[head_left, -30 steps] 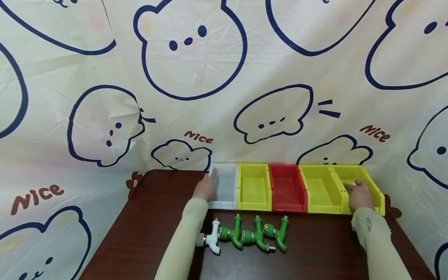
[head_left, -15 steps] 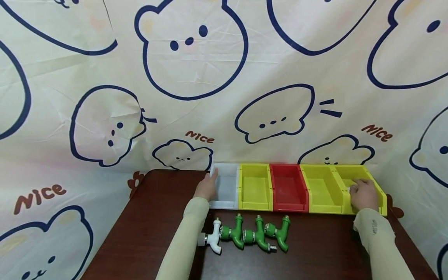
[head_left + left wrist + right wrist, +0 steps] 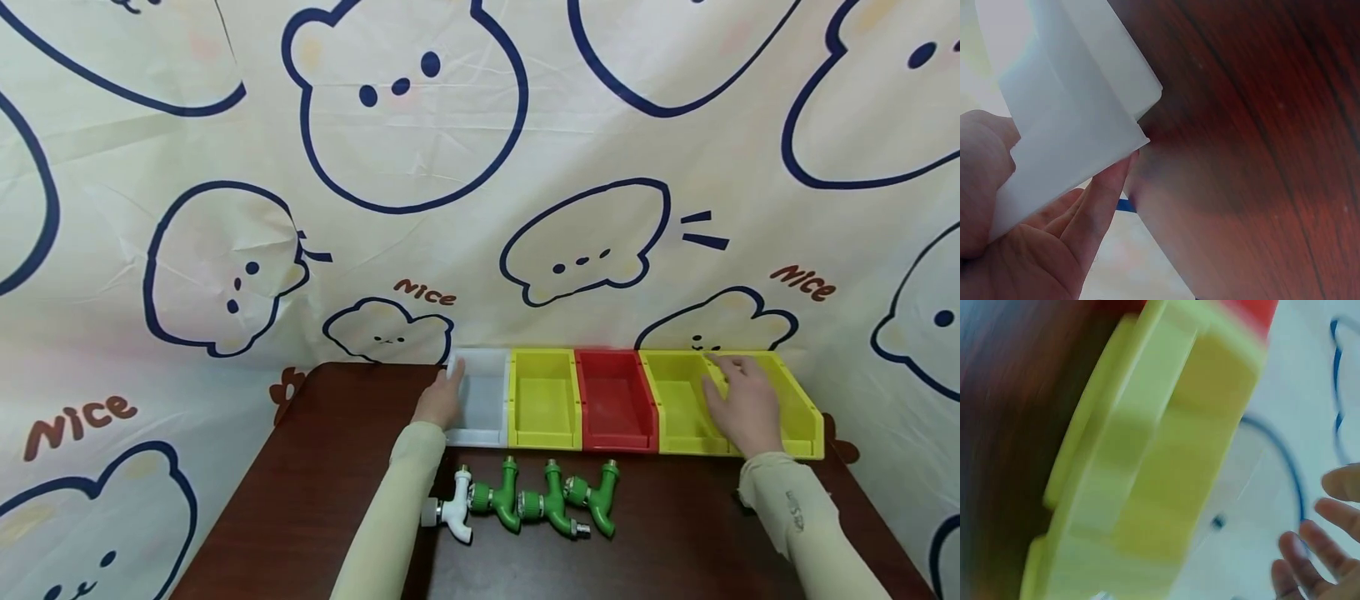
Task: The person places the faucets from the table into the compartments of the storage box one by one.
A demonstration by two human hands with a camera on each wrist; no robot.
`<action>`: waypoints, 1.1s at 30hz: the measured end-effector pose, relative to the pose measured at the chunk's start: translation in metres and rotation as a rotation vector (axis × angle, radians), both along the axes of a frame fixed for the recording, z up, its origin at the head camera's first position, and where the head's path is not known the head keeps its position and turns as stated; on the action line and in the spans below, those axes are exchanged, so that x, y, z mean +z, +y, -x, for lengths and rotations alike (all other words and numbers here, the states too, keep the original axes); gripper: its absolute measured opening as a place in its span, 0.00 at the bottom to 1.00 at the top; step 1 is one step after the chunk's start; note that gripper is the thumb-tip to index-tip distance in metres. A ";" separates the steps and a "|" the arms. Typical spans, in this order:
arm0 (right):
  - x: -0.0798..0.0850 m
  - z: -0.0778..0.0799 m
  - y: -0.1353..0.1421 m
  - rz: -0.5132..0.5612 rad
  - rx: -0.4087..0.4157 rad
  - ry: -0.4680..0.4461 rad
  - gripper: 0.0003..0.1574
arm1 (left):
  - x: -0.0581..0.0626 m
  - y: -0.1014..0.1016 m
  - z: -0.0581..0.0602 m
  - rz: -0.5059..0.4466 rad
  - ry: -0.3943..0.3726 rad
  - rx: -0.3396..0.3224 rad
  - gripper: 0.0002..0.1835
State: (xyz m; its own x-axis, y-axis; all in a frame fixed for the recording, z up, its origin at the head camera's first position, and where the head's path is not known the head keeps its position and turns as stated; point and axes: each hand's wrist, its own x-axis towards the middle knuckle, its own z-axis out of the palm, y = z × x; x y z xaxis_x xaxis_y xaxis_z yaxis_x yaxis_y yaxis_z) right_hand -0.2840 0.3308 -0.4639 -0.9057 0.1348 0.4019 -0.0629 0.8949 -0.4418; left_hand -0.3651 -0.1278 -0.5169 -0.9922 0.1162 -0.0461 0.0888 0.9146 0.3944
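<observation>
My left hand [image 3: 438, 400] holds the left wall of the pale grey bin [image 3: 482, 404] at the left end of the row. In the left wrist view, the thumb is on one side of the bin's wall [image 3: 1066, 131] and the fingers [image 3: 1094, 212] lie along the other. Over the divider of the two right-hand yellow bins, my right hand [image 3: 744, 408] hovers with fingers spread and nothing between them. The right wrist view is blurred; the fingers [image 3: 1313, 550] are apart from the yellow bin [image 3: 1154, 481]. Part of the rightmost yellow bin [image 3: 806, 425] is hidden behind that hand.
Between the end bins stand another yellow bin [image 3: 546, 404] and a red bin [image 3: 617, 404]. In front of them on the dark wooden table [image 3: 330, 500] lie a white tap [image 3: 455, 508] and several green taps [image 3: 501, 498]. A patterned cloth [image 3: 405, 275] hangs behind.
My right hand has come up out of the rightmost yellow bin, moved left and spread its fingers; a small white thing showed at its fingertips before. The left hand has stayed put.
</observation>
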 end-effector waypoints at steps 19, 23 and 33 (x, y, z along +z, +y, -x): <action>-0.031 -0.060 -0.120 -0.241 0.551 -0.283 0.24 | 0.000 0.000 -0.002 -0.008 -0.003 0.003 0.47; -0.046 -0.064 -0.127 -0.279 0.594 -0.316 0.27 | -0.003 -0.001 0.000 -0.011 0.001 -0.002 0.47; -0.063 -0.065 -0.135 -0.377 0.572 -0.299 0.24 | -0.003 -0.003 0.001 -0.004 0.004 -0.015 0.47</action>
